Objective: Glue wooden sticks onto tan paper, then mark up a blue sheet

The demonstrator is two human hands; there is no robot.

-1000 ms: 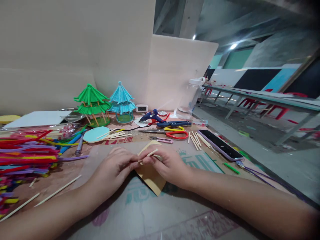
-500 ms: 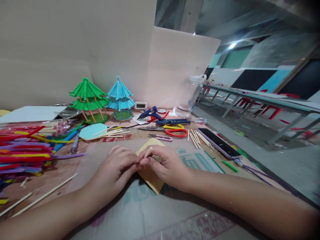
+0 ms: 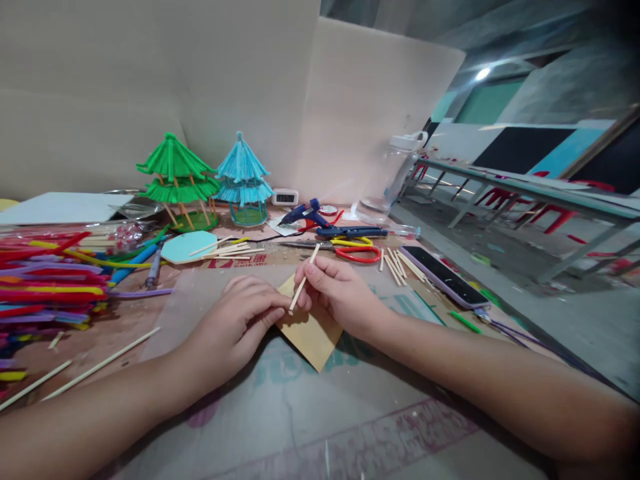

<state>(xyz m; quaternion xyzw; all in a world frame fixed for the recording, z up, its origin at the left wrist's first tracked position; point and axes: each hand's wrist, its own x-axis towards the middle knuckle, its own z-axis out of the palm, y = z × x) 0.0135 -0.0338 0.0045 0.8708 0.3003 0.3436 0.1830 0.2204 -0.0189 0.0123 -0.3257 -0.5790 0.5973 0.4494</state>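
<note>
A short pale wooden stick (image 3: 305, 280) is pinched between the thumb and fingers of my right hand (image 3: 345, 293), slanting with its upper end to the right. My left hand (image 3: 243, 320) is closed, thumb against curled fingers, right by the stick's lower end. Whether those fingertips grip anything is hidden. Beneath both hands a tan square of paper (image 3: 315, 337) lies on the translucent plastic sheet (image 3: 280, 413), one corner toward me.
Behind stand a green pavilion model (image 3: 175, 160) and a blue one (image 3: 243, 173). A glue gun (image 3: 303, 212), scissors (image 3: 357, 253), short sticks (image 3: 395, 267) and a phone (image 3: 443, 277) lie rightward. Pipe cleaners (image 3: 50, 287) and longer sticks (image 3: 103, 363) are left; a bottle (image 3: 387, 177) stands at back.
The stick, mostly hidden in my fingers before, now shows along its length in my right hand. My right fingers have lifted and drawn slightly apart from my left. The camera view has tilted down slightly.
</note>
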